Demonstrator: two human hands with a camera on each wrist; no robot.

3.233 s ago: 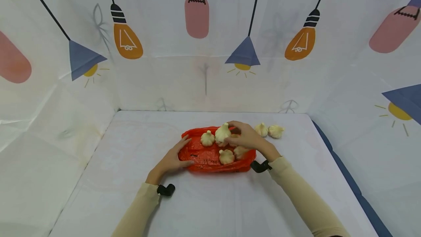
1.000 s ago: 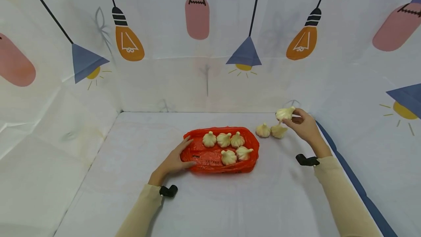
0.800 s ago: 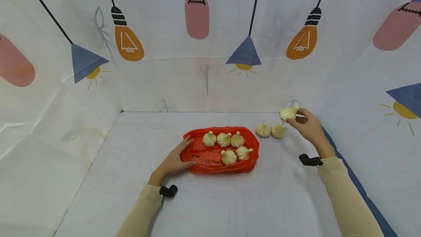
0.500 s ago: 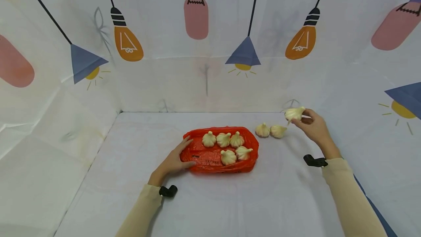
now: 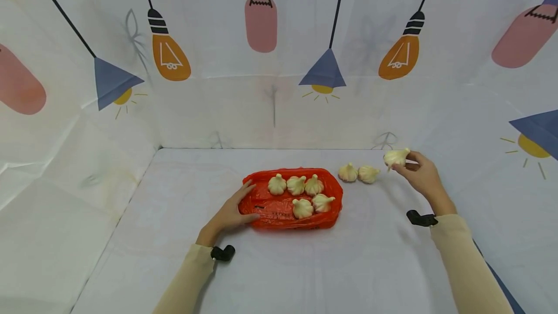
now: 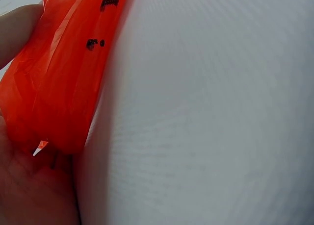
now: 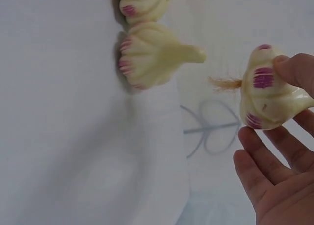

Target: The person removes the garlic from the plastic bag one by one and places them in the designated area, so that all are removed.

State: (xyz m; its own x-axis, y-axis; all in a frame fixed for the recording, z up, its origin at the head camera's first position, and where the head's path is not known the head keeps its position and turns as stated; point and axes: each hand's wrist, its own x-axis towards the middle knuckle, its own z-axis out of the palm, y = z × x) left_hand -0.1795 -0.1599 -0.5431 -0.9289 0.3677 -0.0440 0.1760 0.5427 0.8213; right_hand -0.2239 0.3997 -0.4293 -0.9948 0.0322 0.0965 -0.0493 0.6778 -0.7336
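My right hand (image 5: 424,173) pinches a garlic bulb (image 5: 394,158) between thumb and fingers, raised above the table's far right. In the right wrist view this garlic bulb (image 7: 265,90) shows purple marks and a tuft of brown roots. Two more garlic bulbs, one on the left (image 5: 348,172) and one on the right (image 5: 368,174), lie side by side on the table just left of it. A shallow tray covered in red plastic (image 5: 272,213) holds several garlic bulbs. Around the tray's left end my left hand (image 5: 229,211) grips, with thumb and fingers on its rim.
A white cloth covers the table (image 5: 279,270). White sheets printed with hanging lamps (image 5: 322,69) and bulbs stand upright behind the table and at both sides. Each wrist carries a small black device.
My right hand left the tray area with a garlic bulb, moved far right past the two table bulbs, and lately drifted further right and slightly lower. My left hand stays on the tray.
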